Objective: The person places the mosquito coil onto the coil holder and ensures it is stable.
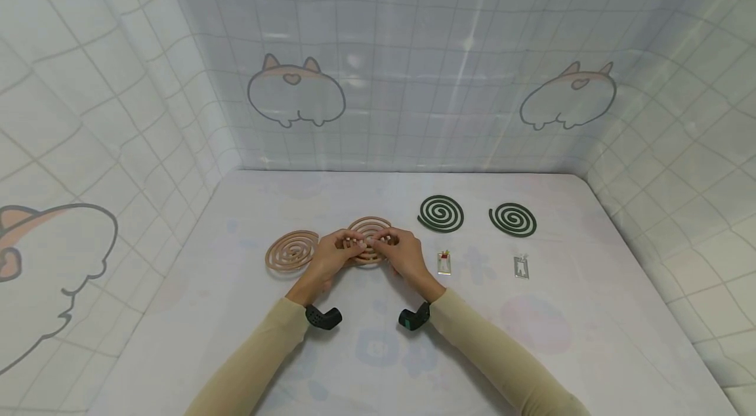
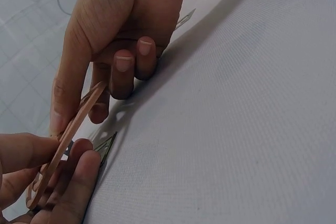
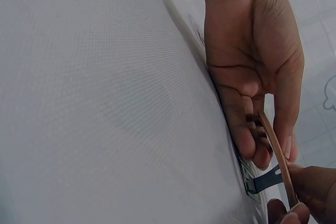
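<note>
A brown mosquito coil (image 1: 369,218) lies between both hands in the head view, tilted in the wrist views. My left hand (image 1: 331,255) pinches it near the middle, thumb above and fingers below. From the other side my right hand (image 1: 407,253) pinches the same coil, its thumb on the top face and other fingers curled underneath. Under the coil is a small metal coil stand (image 3: 251,179); its raised tab (image 3: 268,179) reaches up to the coil. The fingers hide where tab and coil meet. Thumb tips of both hands are close together over the coil's centre.
Another brown coil (image 1: 293,264) lies left of my left hand. Two green mosquito coils (image 1: 440,231) (image 1: 513,233) lie at the back right. In front of them are two metal stands (image 1: 444,272) (image 1: 522,276). Patterned walls (image 1: 401,107) enclose the white table (image 1: 472,344).
</note>
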